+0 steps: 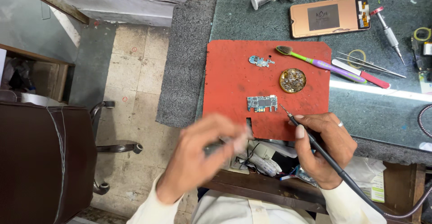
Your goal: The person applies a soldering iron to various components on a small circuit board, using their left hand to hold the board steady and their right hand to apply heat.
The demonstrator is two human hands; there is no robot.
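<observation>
The soldering iron (315,145) sits gripped pen-fashion in the right hand (324,147), tip just short of the small circuit board (262,103) on the red mat (234,77); the left hand (202,158) is blurred, curled around something dark I cannot identify; beyond the tip lie a brass tin (292,80) and a toothbrush (315,62).

White long sleeves on both arms, white shirt with button placket, silver ring on right hand (325,148)

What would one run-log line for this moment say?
right hand: holds soldering iron, tip near circuit board | left hand: blurred, off red mat
</observation>
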